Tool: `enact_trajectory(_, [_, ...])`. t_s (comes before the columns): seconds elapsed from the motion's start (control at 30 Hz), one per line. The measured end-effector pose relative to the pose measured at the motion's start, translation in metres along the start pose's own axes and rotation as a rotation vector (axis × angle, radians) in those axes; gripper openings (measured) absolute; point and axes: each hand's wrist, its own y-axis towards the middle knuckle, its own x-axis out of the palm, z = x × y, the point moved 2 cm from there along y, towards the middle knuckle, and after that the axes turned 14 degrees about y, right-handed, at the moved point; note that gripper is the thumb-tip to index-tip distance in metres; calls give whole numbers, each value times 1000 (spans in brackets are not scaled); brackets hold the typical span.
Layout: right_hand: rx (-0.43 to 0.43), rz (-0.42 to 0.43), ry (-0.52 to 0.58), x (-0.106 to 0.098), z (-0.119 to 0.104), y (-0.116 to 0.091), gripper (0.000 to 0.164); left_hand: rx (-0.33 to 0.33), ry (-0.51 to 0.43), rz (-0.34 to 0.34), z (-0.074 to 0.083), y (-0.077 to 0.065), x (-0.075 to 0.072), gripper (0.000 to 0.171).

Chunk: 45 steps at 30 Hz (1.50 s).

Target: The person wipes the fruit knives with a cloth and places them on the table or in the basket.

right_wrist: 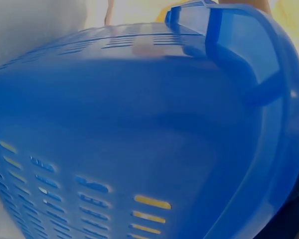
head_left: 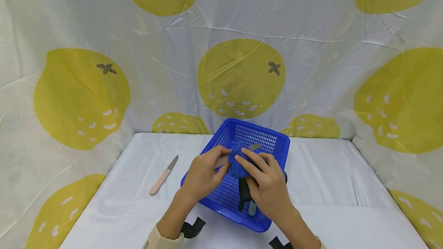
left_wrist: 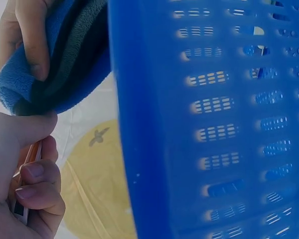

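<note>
My left hand [head_left: 204,174] grips the light handle of a knife [head_left: 222,161] over the basket, fingers curled round it in the left wrist view. A blue cloth [head_left: 237,169] is folded over the knife's blade, and my right hand [head_left: 268,181] pinches it there. The blade's tip sticks out beyond the cloth on the far side. Below both hands stands the blue plastic basket [head_left: 221,212], with slotted walls. Inside it, partly covered by my right hand, lie a black object [head_left: 243,194] and a pale blue handle [head_left: 252,208].
To the left, a second knife with a pale pink handle [head_left: 160,183] lies on the white-covered table [head_left: 117,210]. Behind stands a white curtain with yellow fruit prints [head_left: 242,80]. In the right wrist view the basket's wall [right_wrist: 139,114] fills most of the picture.
</note>
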Motion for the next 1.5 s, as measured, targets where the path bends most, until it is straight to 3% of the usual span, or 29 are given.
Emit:
enact_trajectory(0.6, [44,81,-51,-12,15,2,47,15,8,2,-2,0,-1,23])
enact_trajectory(1.07, [91,153,-94,-32,32,4,48,-22,-12,-10,-5,0,-2,25])
enact_trajectory(1.27, [157,189,-110,-45,40,2,49,-53,-18,-25,-6,0,-2,25])
enact_trajectory(1.5, [172,215,-48,-48,36,2,49,-93,8,-47,-5,-1,-3,23])
